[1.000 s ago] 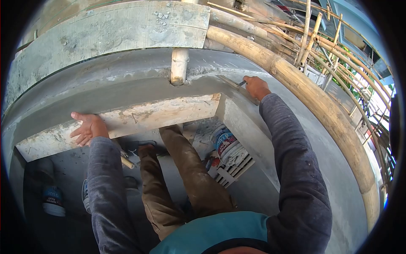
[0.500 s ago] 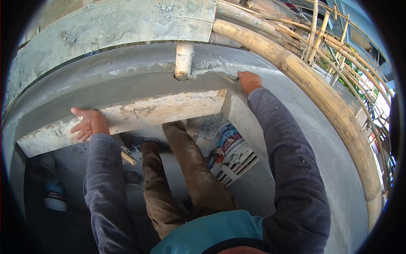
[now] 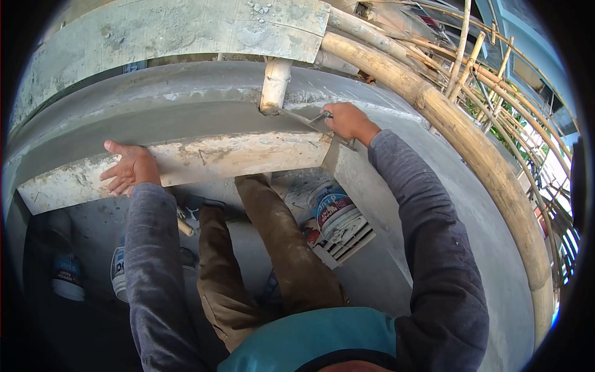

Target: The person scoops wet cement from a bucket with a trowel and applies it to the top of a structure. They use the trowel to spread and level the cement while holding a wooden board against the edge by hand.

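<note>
Trowel [image 3: 305,120] moved nearer the bamboo post [image 3: 274,87], contents of the paint bucket [image 3: 331,206] unclear.

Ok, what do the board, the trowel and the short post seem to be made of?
The board: probably wood, with a rough, unpolished finish; its pale face is blotchy and stained.
The trowel: likely metal, dull grey; its blade looks thin and flat, though the right hand hides part of it.
The post: bamboo, by its look; round, smoothish and pale, with a ringed joint.
</note>
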`<state>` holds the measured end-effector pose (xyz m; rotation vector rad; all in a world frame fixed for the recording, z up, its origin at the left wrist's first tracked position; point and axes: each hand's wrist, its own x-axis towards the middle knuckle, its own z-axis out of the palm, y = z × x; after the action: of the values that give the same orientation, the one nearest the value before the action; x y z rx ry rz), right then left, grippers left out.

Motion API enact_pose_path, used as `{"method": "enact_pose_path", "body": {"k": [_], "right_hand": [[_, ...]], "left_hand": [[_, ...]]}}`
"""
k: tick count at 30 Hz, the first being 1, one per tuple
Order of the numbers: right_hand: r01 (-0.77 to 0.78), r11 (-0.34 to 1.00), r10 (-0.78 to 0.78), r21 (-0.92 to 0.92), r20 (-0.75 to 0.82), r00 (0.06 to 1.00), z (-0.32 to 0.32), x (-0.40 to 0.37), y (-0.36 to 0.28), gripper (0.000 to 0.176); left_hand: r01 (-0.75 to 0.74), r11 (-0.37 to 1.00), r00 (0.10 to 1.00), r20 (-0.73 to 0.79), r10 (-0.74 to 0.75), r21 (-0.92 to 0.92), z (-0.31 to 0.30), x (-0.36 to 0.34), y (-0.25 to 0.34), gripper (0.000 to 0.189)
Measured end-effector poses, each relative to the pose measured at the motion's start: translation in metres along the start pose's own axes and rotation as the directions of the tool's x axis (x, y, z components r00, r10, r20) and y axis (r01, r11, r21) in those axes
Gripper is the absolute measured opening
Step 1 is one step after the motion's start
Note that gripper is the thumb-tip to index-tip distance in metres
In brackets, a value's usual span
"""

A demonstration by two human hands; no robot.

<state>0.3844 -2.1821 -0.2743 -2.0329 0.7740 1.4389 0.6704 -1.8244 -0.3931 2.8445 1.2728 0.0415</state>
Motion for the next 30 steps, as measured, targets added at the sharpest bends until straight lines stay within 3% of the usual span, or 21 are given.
{"method": "enact_pose_path", "body": {"k": [1, 3, 4, 6, 8, 10, 11, 12, 14, 15, 16, 17, 19, 21, 22, 23, 25, 27, 28, 29, 30], "right_hand": [[0.000, 1.000, 0.000, -0.006, 0.013, 1.000, -0.012, -0.015, -0.016, 0.034], [0.024, 0.997, -0.012, 0.070, -0.159, 0.987, -0.039, -0.034, -0.038, 0.036], [0.028, 0.998, -0.017, 0.061, -0.170, 0.985, -0.046, -0.038, -0.039, 0.036], [0.205, 0.969, -0.157, 0.137, -0.297, 0.942, -0.060, -0.051, -0.042, 0.036], [0.170, 0.974, -0.121, 0.147, -0.289, 0.949, -0.076, -0.070, -0.063, 0.035], [0.236, 0.924, -0.103, 0.302, -0.397, 0.912, -0.079, -0.089, -0.090, 0.033], [0.257, 0.869, -0.081, 0.423, -0.390, 0.917, -0.076, -0.099, -0.105, 0.029], [0.283, 0.871, -0.115, 0.402, -0.391, 0.913, -0.070, -0.106, -0.117, 0.029], [0.477, 0.777, -0.207, 0.411, -0.549, 0.810, -0.048, -0.115, -0.143, 0.023], [0.439, 0.829, -0.204, 0.347, -0.543, 0.815, -0.037, -0.120, -0.157, 0.022], [0.418, 0.864, -0.221, 0.280, -0.534, 0.816, -0.022, -0.123, -0.171, 0.021], [0.499, 0.787, -0.278, 0.362, -0.514, 0.811, -0.004, -0.126, -0.192, 0.020], [0.492, 0.739, -0.328, 0.461, -0.391, 0.860, 0.040, -0.128, -0.235, 0.018], [0.516, 0.716, -0.440, 0.469, -0.271, 0.856, 0.078, -0.144, -0.300, 0.017], [0.517, 0.715, -0.483, 0.471, -0.202, 0.852, 0.098, -0.154, -0.336, 0.018], [0.594, 0.729, -0.572, 0.340, -0.174, 0.802, 0.117, -0.159, -0.370, 0.019], [0.686, 0.715, -0.686, 0.136, -0.054, 0.725, 0.155, -0.174, -0.435, 0.022], [0.737, 0.673, -0.740, 0.060, 0.083, 0.668, 0.193, -0.186, -0.502, 0.023], [0.759, 0.649, -0.758, 0.053, 0.133, 0.638, 0.214, -0.192, -0.533, 0.023], [0.766, 0.642, -0.759, 0.029, 0.161, 0.631, 0.237, -0.193, -0.560, 0.023], [0.804, 0.593, -0.781, -0.042, 0.214, 0.587, 0.260, -0.189, -0.585, 0.024]], "left_hand": [[-0.001, 1.000, 1.000, 0.018, 0.001, -0.004, -0.003, -0.001, 0.001, 0.113], [0.000, 0.999, 0.999, 0.039, 0.002, -0.042, -0.009, -0.005, 0.008, 0.113], [0.008, 0.999, 0.999, 0.039, -0.006, -0.054, -0.012, -0.005, 0.008, 0.113], [-0.017, 0.997, 0.997, 0.069, 0.022, -0.069, -0.016, -0.007, 0.010, 0.113], [-0.020, 0.996, 0.996, 0.090, 0.027, -0.084, -0.020, -0.008, 0.011, 0.113], [-0.015, 0.996, 0.994, 0.102, 0.025, -0.092, -0.020, -0.005, 0.009, 0.113], [-0.020, 0.995, 0.984, 0.173, 0.037, -0.096, -0.019, -0.001, 0.008, 0.110], [-0.017, 0.995, 0.971, 0.234, 0.041, -0.101, -0.021, 0.006, 0.004, 0.107], [-0.095, 0.958, 0.885, 0.418, 0.206, -0.270, -0.047, 0.016, -0.021, 0.095], [-0.137, 0.898, 0.791, 0.499, 0.354, -0.418, -0.067, 0.026, -0.045, 0.086], [-0.208, 0.785, 0.730, 0.442, 0.522, -0.583, -0.085, 0.033, -0.081, 0.077], [-0.336, 0.739, 0.663, 0.411, 0.626, -0.583, -0.105, 0.042, -0.113, 0.067], [-0.374, 0.533, 0.624, 0.219, 0.750, -0.759, -0.149, 0.057, -0.194, 0.037], [-0.049, 0.782, 0.535, 0.645, 0.546, -0.622, -0.210, 0.077, -0.275, 0.023], [-0.230, 0.701, 0.578, 0.484, 0.657, -0.676, -0.225, 0.083, -0.322, 0.022], [-0.288, 0.761, 0.574, 0.531, 0.623, -0.581, -0.241, 0.088, -0.373, 0.029], [-0.192, 0.924, 0.476, 0.792, 0.382, -0.330, -0.300, 0.104, -0.432, 0.054], [-0.566, 0.817, 0.501, 0.741, 0.447, -0.110, -0.329, 0.094, -0.491, 0.085], [-0.534, 0.839, 0.518, 0.741, 0.427, -0.110, -0.332, 0.077, -0.516, 0.085], [-0.190, 0.962, 0.470, 0.842, 0.266, -0.198, -0.328, 0.059, -0.538, 0.092], [0.181, 0.957, 0.351, 0.924, 0.152, -0.227, -0.325, 0.057, -0.542, 0.099]]}}
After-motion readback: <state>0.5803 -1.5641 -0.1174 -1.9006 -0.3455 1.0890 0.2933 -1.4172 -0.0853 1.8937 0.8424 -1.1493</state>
